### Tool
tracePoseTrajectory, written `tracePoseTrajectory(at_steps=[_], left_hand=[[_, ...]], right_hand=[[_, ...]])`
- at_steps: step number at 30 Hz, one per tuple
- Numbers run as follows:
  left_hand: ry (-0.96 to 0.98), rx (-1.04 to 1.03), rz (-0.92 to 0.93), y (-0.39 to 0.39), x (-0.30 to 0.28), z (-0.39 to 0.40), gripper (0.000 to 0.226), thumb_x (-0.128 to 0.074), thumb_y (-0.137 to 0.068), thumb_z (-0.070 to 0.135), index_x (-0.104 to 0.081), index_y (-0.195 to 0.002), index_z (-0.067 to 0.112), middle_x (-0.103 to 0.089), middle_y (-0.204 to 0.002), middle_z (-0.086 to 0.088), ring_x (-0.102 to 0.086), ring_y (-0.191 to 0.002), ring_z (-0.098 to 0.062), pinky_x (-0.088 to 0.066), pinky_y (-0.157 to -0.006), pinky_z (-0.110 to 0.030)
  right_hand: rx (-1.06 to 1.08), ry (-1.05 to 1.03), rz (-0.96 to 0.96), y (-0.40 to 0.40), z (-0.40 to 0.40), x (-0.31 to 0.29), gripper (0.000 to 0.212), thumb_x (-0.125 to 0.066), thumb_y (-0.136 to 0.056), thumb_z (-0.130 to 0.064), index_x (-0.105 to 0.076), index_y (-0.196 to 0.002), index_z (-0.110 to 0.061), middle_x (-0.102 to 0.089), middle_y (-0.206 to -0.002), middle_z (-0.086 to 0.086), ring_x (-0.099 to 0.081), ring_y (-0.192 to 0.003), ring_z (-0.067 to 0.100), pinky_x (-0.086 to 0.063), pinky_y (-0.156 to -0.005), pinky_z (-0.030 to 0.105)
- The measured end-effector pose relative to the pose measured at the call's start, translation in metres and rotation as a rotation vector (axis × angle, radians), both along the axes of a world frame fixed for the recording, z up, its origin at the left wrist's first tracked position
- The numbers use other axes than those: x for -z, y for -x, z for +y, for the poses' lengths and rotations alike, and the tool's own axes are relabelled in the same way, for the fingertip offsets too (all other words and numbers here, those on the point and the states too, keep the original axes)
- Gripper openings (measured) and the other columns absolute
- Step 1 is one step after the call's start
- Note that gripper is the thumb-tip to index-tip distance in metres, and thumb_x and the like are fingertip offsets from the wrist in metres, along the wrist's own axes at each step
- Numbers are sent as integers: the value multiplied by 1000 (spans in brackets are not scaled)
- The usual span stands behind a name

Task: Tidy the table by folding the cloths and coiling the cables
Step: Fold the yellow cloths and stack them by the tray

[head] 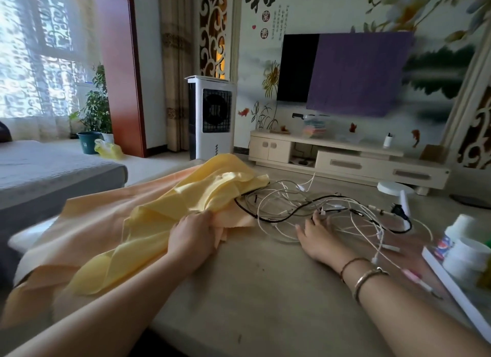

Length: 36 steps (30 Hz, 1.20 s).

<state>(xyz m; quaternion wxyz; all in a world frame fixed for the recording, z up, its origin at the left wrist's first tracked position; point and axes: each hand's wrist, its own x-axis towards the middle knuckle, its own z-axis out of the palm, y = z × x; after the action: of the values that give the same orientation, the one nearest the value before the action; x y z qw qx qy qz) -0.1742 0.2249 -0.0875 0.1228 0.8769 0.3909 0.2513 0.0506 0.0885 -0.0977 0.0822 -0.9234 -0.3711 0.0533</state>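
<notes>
Left hand grips soft, limp yellow cloth; best taken at corners. Right hand flat, fingers straight, on tangled, springy cables.

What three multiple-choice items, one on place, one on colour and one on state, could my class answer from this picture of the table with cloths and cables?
1. Where does the tangle of white and black cables lie, as the camera sees it?
A. right of the crumpled yellow cloth
B. left of the cloth
C. on the floor

2. What colour is the larger cloth spread beneath the yellow one?
A. blue
B. pale orange
C. green

3. What is the left hand doing?
A. lying flat on bare table
B. gripping the cloths
C. holding a cup

Answers:
1 A: the cables sit on the beige table to the cloth's right, with a few ends running under its edge.
2 B: the pale orange cloth shows around the yellow one.
3 B: its fingers curl round bunched fabric, while the right hand rests open on the cables.
</notes>
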Motion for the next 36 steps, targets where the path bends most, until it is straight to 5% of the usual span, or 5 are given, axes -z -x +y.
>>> tracePoseTrajectory(at_steps=[10, 17, 22, 29, 36], left_hand=[[38, 128, -190, -10, -8, -26, 35, -44, -91, 7, -66, -116, 17, -63, -120, 1, -56, -112, -17, -41, -89, -24], [610, 400, -417, -20, -28, -85, 29, -48, -83, -11, -64, -85, 12, -74, -81, -5, -68, -74, -15, -55, -79, -33], [581, 461, -374, -18, -28, -103, 29, -52, -81, -15, -57, -93, 11, -70, -91, -6, -64, -78, -17, -53, -75, -33], [87, 373, 87, -14, -15, -88, 77, -77, -73, 44, -38, -138, 29, -39, -143, 6, -34, -130, -21, -32, -98, -28], [228, 528, 111, -36, -10, -113, 62, -71, -74, 57, -54, -128, 32, -55, -129, 11, -50, -120, -11, -39, -99, -24]], right_hand=[[-116, -288, -371, 20, -22, -2, 28, -36, -100, -29, -55, -113, -13, -57, -119, 4, -53, -111, 25, -42, -91, 36], [-73, -747, 863, 70, -32, -32, 34, -47, -100, -33, -57, -81, -7, -67, -68, 13, -62, -45, 16, -42, -39, 15], [-43, -686, 765, 74, -46, -28, 17, -55, -97, -18, -54, -82, -11, -62, -75, 10, -62, -59, 22, -46, -49, 26], [100, -829, 475, 48, -79, -39, 23, -47, -95, -18, -56, -75, -12, -62, -64, 6, -61, -51, 19, -41, -39, 19], [532, -975, 457, -38, -136, -52, 32, -44, -96, -19, -57, -118, 0, -61, -112, 19, -58, -101, 32, -47, -84, 38]])
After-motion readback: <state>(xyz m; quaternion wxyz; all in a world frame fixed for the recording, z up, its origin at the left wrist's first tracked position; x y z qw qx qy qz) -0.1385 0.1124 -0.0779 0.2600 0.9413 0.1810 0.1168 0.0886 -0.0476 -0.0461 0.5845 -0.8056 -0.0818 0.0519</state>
